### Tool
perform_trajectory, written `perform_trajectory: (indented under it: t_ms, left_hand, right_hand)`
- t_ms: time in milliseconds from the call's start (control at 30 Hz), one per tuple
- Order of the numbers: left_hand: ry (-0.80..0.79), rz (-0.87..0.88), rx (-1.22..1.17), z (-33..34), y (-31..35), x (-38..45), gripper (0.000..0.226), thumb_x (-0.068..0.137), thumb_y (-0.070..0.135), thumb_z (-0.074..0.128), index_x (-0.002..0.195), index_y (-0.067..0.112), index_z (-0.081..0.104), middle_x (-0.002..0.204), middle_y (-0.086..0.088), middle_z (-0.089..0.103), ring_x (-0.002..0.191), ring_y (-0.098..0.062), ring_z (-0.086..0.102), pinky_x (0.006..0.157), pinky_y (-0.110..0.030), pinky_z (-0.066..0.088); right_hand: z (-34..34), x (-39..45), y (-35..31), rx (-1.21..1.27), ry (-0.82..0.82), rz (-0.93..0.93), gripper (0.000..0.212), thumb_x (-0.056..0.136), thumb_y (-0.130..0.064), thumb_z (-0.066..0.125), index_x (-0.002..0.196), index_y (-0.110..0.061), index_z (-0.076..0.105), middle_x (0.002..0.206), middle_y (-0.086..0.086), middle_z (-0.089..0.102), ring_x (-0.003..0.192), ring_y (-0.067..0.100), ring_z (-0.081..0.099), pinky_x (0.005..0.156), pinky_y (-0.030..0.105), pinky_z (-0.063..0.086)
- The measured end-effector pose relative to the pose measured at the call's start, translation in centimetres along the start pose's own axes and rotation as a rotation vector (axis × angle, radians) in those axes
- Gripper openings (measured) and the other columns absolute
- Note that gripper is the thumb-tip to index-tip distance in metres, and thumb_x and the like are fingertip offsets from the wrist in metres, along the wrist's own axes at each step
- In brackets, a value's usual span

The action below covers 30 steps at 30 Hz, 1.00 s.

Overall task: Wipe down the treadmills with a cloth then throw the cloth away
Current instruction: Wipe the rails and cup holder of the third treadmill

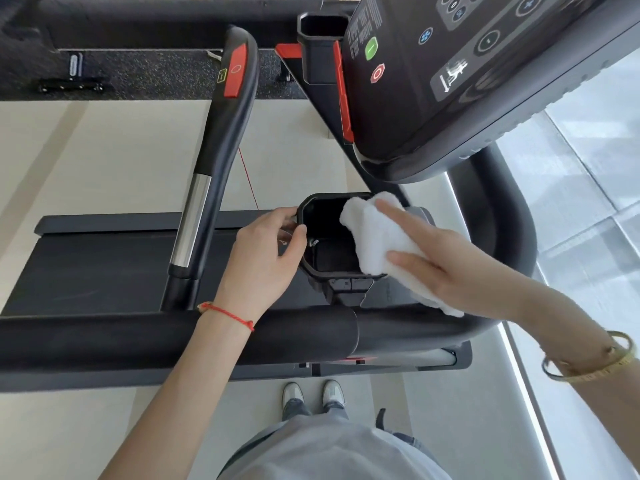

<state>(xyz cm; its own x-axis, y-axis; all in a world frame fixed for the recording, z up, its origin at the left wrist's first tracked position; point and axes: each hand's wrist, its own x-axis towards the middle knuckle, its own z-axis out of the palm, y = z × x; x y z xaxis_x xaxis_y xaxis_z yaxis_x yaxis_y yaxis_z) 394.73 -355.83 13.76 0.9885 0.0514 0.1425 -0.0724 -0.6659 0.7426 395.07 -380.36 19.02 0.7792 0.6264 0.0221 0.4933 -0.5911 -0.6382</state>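
A black treadmill fills the view, with its console [460, 74] at the upper right and its belt [97, 271] at the left. A black cup holder [327, 258] sits below the console. My left hand [266, 251] grips the cup holder's left rim, fingers curled over the edge. My right hand [440, 261] lies flat with straight fingers on a white cloth [374, 237], pressing it onto the cup holder's right rim. Part of the cloth hangs out below my right palm.
A black handrail [221, 161] with a red stop button and a chrome section rises left of the cup holder. A thick black front bar [173, 337] crosses near my waist. A second cup holder [320, 46] stands at the top. Pale floor lies on both sides.
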Motion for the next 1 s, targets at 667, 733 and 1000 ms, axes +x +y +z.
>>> perform_trajectory:
  t_ms: [667, 733, 1000]
  left_hand:
    - [-0.019, -0.012, -0.028, 0.0, -0.5, 0.2, 0.029, 0.100, 0.028, 0.047, 0.123, 0.022, 0.064, 0.102, 0.012, 0.069, 0.087, 0.002, 0.063, 0.075, 0.001, 0.040]
    - [-0.020, -0.011, -0.030, -0.1, -0.4, 0.2, 0.030, 0.100, 0.027, 0.045, 0.122, 0.022, 0.065, 0.101, 0.011, 0.069, 0.087, 0.001, 0.063, 0.074, -0.001, 0.041]
    - [-0.025, -0.029, -0.025, -0.1, -0.5, 0.0, 0.031, 0.101, 0.027, 0.042, 0.123, 0.023, 0.065, 0.096, 0.011, 0.068, 0.084, 0.010, 0.059, 0.072, 0.000, 0.038]
  right_hand:
    - [2.2, 1.0, -1.5, -0.553, -0.140, -0.157, 0.052, 0.098, -0.053, 0.032, 0.118, -0.011, 0.056, 0.097, -0.001, 0.064, 0.090, 0.021, 0.061, 0.079, 0.027, 0.044]
    - [3.3, 2.7, -2.1, -0.537, -0.130, -0.119, 0.050, 0.097, -0.056, 0.032, 0.107, -0.012, 0.052, 0.079, -0.004, 0.057, 0.082, 0.023, 0.060, 0.071, 0.027, 0.036]
    - [4.4, 2.0, -2.5, -0.531, -0.069, -0.047, 0.048, 0.097, -0.056, 0.032, 0.116, -0.016, 0.050, 0.090, -0.005, 0.058, 0.085, 0.022, 0.059, 0.068, 0.025, 0.032]
